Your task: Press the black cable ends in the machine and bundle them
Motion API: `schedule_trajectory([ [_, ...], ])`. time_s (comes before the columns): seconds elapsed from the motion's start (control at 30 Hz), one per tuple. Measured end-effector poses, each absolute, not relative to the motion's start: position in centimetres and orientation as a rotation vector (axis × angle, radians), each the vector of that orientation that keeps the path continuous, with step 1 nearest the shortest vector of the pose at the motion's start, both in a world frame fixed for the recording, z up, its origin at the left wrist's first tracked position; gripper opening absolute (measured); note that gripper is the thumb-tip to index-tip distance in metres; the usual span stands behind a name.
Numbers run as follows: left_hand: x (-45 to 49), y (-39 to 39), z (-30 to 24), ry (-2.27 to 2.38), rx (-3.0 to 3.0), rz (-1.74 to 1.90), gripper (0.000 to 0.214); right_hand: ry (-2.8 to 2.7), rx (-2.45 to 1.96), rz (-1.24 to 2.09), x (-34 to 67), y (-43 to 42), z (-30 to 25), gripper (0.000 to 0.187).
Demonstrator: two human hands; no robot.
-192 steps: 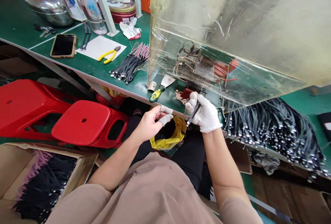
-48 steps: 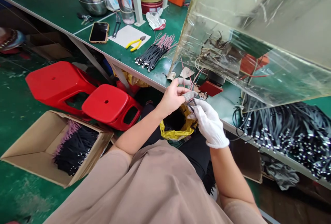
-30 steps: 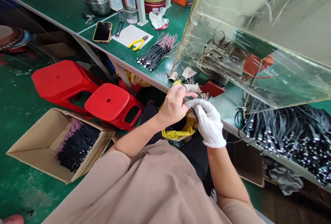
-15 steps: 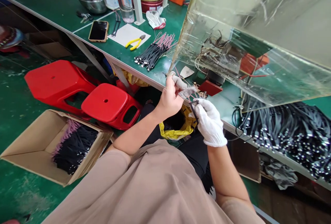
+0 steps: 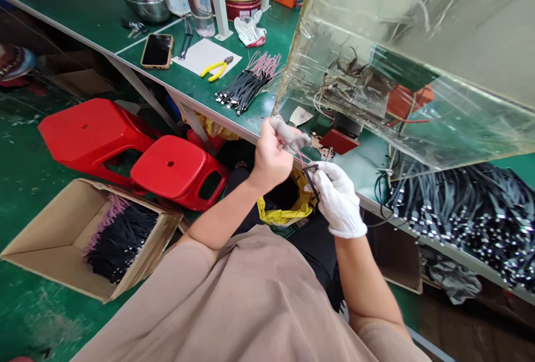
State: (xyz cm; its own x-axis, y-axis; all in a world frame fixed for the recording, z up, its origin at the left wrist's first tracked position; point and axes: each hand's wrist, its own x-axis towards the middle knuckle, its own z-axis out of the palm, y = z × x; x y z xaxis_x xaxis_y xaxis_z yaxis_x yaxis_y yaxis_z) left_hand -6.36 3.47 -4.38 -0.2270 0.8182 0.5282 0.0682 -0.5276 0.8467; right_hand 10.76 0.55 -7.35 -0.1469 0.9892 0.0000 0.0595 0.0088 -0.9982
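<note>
While the fingers (image 5: 288, 131) of the left hand (image 5: 271, 157), capped at the tips with grey covers, are pinched shut on the ends of thin pink wires (image 5: 299, 155), the gloved fingers (image 5: 322, 171) of the right hand (image 5: 337, 200) are closed around a short black cable (image 5: 311, 175) from which those wires run. The wires stretch taut between the two hands, which are held close together just in front of the edge of the green table (image 5: 188, 86), above a yellow bag (image 5: 288, 213) at the person's lap.

Just beyond the hands, a red block (image 5: 339, 141) sits on the table under a tilted clear plastic cover (image 5: 418, 44). To the left on the table lie a bundle of black cables with pink ends (image 5: 246, 82), yellow pliers (image 5: 213, 68) on a sheet of paper (image 5: 200, 55), and a phone (image 5: 156, 50). To the right, a large heap of black cables (image 5: 463, 206) covers the table.

Below the table edge stand two red stools (image 5: 167, 170), and near them on the floor a cardboard box (image 5: 50, 239) holds more black cables with pink ends.
</note>
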Motion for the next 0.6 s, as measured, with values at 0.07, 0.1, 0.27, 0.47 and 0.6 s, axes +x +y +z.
schedule_trajectory([
  [0.07,-6.9,3.3,-3.3,1.053,1.388,1.847,0.024,-1.272,-1.186,1.331,10.8,0.6,-7.2,0.034],
  [0.1,-7.2,3.1,-2.8,1.073,1.367,1.807,0.027,-1.231,-1.189,1.336,10.8,0.6,-7.1,0.035],
  [0.27,-7.1,1.7,-3.3,1.213,1.396,1.315,0.058,-1.175,-1.179,1.287,10.2,0.6,-6.6,0.036],
  [0.47,-5.2,2.3,-5.0,0.929,0.947,1.301,0.069,-1.223,-1.129,1.291,10.0,-0.1,-6.8,0.029],
  [0.6,-4.4,2.5,-4.6,0.870,0.849,1.297,0.065,-1.245,-1.113,1.325,10.5,-0.2,-7.4,0.026],
])
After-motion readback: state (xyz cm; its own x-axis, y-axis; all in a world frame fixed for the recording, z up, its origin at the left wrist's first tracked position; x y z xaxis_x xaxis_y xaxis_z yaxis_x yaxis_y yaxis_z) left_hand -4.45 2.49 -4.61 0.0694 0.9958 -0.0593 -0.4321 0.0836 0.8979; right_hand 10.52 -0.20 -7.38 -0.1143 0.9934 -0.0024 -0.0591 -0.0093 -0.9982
